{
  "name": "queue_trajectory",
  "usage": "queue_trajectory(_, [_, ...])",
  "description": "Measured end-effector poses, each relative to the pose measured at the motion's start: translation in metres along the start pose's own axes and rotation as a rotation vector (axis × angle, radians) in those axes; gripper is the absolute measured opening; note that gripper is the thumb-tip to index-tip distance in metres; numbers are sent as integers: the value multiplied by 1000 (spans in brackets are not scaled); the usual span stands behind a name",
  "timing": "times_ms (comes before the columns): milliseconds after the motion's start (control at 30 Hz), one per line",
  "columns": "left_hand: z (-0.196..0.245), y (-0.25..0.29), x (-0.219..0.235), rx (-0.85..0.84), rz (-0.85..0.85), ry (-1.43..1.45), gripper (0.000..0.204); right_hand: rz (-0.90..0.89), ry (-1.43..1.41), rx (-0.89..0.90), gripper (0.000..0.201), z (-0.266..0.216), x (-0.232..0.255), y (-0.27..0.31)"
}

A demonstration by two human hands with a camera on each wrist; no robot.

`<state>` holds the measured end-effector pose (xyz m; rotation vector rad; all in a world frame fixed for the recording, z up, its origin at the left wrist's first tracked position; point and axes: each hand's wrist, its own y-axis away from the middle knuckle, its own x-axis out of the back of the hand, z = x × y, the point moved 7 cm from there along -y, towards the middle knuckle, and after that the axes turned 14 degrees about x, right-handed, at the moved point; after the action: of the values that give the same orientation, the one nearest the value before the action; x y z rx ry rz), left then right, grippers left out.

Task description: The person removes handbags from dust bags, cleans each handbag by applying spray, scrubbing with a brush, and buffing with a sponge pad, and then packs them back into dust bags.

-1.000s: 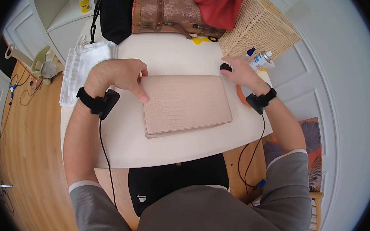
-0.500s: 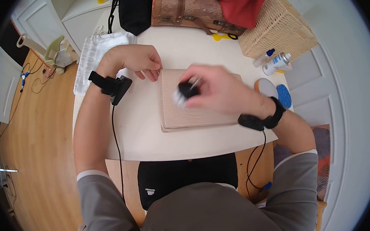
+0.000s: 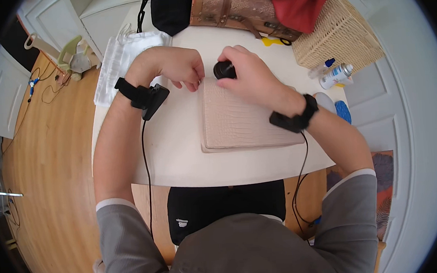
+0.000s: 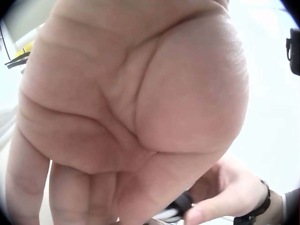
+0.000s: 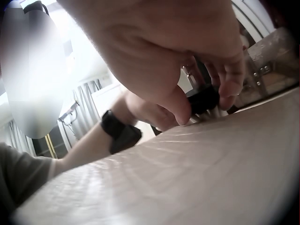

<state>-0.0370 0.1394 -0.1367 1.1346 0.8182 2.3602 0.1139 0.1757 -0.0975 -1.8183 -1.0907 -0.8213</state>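
A pale pink, crocodile-embossed leather clutch [image 3: 247, 116] lies flat on the white table. My right hand [image 3: 252, 78] grips a round black brush [image 3: 224, 70] at the clutch's far edge. In the right wrist view, the brush's pale bristles [image 5: 206, 114] meet the leather surface under the curled fingers. My left hand [image 3: 181, 68] is at the far left corner of the clutch and pinches it between thumb and fingers. The left wrist view is mostly filled by the left palm [image 4: 131, 93], its fingertips cut off below.
A folded white cloth [image 3: 122, 62] lies to the left. At the back stand a black bag [image 3: 171, 10], a brown patterned case [image 3: 242, 8], a red bag [image 3: 298, 1] and a wicker basket [image 3: 343, 31]. A spray can [image 3: 336, 76] and a blue sponge [image 3: 343, 111] are on the right.
My right hand has brought the black brush from the right side across the clutch to its far left part. The left hand has shifted from the clutch's left side to its far corner.
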Motion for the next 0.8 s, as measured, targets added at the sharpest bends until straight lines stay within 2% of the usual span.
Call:
queue_trajectory(133, [3, 3, -2, 28, 32, -31, 47, -122, -76, 104, 34, -62, 0, 33])
queue_trajectory(200, [5, 3, -3, 27, 35, -36, 48, -209, -178, 247, 39, -97, -5, 49])
queue_trajectory(300, [5, 4, -2, 23, 43, -35, 49, -234, -264, 268, 40, -99, -1, 55])
queue_trajectory(333, [5, 4, -3, 15, 34, -30, 49, -233, -264, 268, 40, -91, 2, 53])
queue_trajectory(467, [9, 5, -4, 7, 42, -57, 53, -129, -8, -69, 41, 0, 22, 37])
queue_trajectory(500, [11, 6, -5, -10, 57, -113, 56, -125, -5, -69, 41, 11, 25, 38])
queue_trajectory(567, [15, 9, -8, -28, 71, -173, 60, -95, 267, -153, 39, 24, 40, 39])
queue_trajectory(600, [17, 10, -8, -36, 108, -195, 64, -92, 268, -157, 39, 24, 39, 45])
queue_trajectory(700, [22, 10, -8, -23, 136, -226, 70, -73, 160, -100, 37, -12, 34, 59])
queue_trajectory(767, [24, 11, -11, -1, 118, -239, 73, -224, -4, 167, 38, -62, 18, 68])
queue_trajectory(800, [23, 12, -9, 25, 146, -229, 75, -223, -9, 160, 38, -76, 19, 74])
